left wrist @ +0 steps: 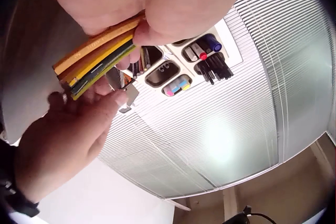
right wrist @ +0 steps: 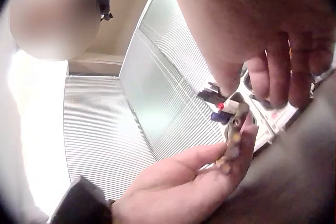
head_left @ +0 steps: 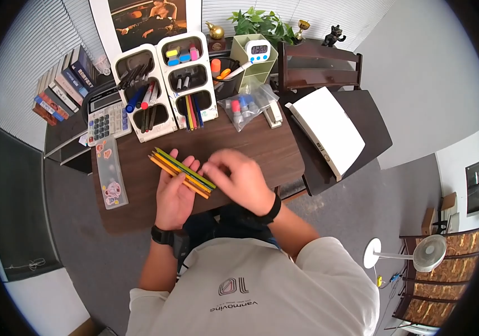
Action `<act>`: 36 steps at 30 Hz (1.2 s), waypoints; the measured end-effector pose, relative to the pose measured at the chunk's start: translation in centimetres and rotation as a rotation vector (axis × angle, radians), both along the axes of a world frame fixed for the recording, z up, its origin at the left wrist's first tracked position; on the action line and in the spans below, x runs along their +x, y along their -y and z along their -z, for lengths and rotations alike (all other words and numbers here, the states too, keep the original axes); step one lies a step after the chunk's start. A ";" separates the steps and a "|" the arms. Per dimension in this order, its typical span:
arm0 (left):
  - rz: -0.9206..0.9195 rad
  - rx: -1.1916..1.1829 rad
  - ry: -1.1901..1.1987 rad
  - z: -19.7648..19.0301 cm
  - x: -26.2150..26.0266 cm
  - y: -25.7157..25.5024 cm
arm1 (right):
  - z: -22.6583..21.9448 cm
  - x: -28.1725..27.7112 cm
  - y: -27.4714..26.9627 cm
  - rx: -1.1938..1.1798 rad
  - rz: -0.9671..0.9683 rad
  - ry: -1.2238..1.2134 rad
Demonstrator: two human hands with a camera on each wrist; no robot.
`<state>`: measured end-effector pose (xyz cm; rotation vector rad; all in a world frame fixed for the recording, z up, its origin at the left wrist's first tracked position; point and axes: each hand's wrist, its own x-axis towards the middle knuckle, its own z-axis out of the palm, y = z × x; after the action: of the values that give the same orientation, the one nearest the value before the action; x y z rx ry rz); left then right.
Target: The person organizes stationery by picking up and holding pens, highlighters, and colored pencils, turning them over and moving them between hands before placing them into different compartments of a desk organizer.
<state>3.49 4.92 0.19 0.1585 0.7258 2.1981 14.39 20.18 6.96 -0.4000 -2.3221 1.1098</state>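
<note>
A small bundle of pencils (head_left: 180,172), yellow, orange and green, lies slantwise across the palm side of my left hand (head_left: 173,201). The left thumb crosses over them and grips them against the fingers. Close up in the left wrist view, the pencils (left wrist: 97,58) sit side by side with their ends roughly level. Just right of the bundle is my right hand (head_left: 239,178), slightly blurred, its fingers loosely bent near the pencil ends. In the right wrist view the right hand (right wrist: 262,35) hangs with nothing visible in its fingers, above the left hand (right wrist: 184,182).
A white organizer (head_left: 164,84) with pens, markers and coloured pencils stands at the table's back. Left are a calculator (head_left: 108,123) and a stickered pencil case (head_left: 110,173). A clear bag (head_left: 245,106) and a stapler (head_left: 273,115) lie right. Beyond is a white box (head_left: 329,129).
</note>
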 end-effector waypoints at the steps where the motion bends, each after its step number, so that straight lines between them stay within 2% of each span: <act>1: -0.011 -0.018 -0.018 0.0 -0.1 -0.1 | 0.6 0.7 0.5 0.017 -0.060 0.078; 3: -0.023 -0.050 -0.037 -0.2 -0.1 -0.1 | 1.6 1.4 1.4 0.008 -0.073 0.113; 6: -0.013 -0.073 -0.075 -0.5 0.1 -0.5 | 3.1 1.7 1.3 0.080 -0.025 0.021; 8: -0.011 -0.068 -0.080 -0.2 0.0 -0.5 | 3.5 1.6 0.9 0.155 0.034 -0.195; 9: -0.006 -0.056 -0.089 -0.2 -0.2 -0.5 | 3.0 1.8 0.9 0.152 0.035 -0.199; 10: -0.005 -0.056 -0.094 -0.4 -0.4 -0.3 | 1.9 2.1 0.9 0.069 0.056 -0.243; 11: 0.027 0.027 0.011 -0.6 -0.5 -0.2 | 1.0 2.5 0.7 -0.013 0.077 -0.285; 12: 0.058 0.110 0.118 -0.6 -0.7 0.0 | 0.4 3.3 0.3 -0.103 0.046 -0.219; 13: 0.059 0.111 0.118 -0.3 -0.9 0.2 | 0.3 3.6 -0.3 -0.102 0.047 -0.218; 15: 0.104 0.213 0.097 0.5 -1.1 0.6 | -0.1 3.8 -1.4 -0.160 -0.012 -0.471; 17: 0.103 0.150 0.058 0.4 -1.0 0.7 | -0.4 3.8 -2.4 -0.180 0.047 -0.514; 19: 0.104 0.088 0.015 0.0 -0.9 0.7 | -1.1 2.5 -3.3 -0.037 0.143 -0.459; 21: 0.074 -0.023 -0.007 -0.3 -0.6 0.6 | -1.4 0.6 -3.6 0.016 0.154 -0.388; 25: 0.056 -0.058 0.011 -0.8 -0.5 0.2 | -0.2 -3.1 -4.1 0.125 0.107 -0.283; 30: 0.055 -0.047 0.016 -1.0 -0.2 0.4 | 0.6 -5.6 -4.3 0.144 0.033 -0.198; 36: 0.063 -0.032 0.014 -0.8 -0.4 0.4 | 0.8 -6.2 -4.0 0.154 0.045 -0.156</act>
<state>3.13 4.50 0.98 0.1477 0.7380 2.1247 8.22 24.19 6.12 -0.2951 -2.2308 0.9009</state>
